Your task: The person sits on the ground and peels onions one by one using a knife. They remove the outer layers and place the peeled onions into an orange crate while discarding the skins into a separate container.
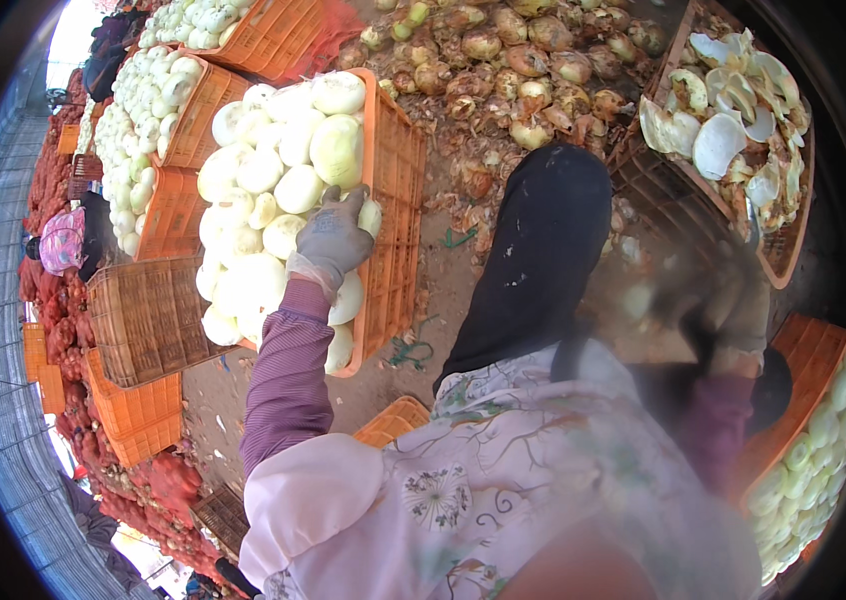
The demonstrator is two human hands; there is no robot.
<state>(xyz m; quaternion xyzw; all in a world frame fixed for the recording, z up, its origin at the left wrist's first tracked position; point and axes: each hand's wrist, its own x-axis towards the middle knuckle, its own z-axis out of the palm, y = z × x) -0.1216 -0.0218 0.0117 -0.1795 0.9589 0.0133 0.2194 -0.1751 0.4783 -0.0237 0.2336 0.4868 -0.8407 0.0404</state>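
My left hand (334,232), in a grey glove, rests on peeled white onions (299,189) heaped in an orange plastic crate (399,225). Its fingers lie by the crate's right rim, beside a small onion; whether it grips one is hidden. My right hand (742,307) is a blur at the right, below a crate of onion peels (719,146). A thin blade-like thing (751,219) stands just above it; I cannot tell whether the hand holds it. Unpeeled brown onions (528,60) lie heaped on the ground ahead.
More crates of peeled onions (157,97) stand at the upper left and lower right (805,457). A brown crate (157,319) and stacked orange crates (134,412) are on the left. Beyond are red mesh sacks (59,300) and a person in pink (63,240). Green twine (409,352) lies on the ground.
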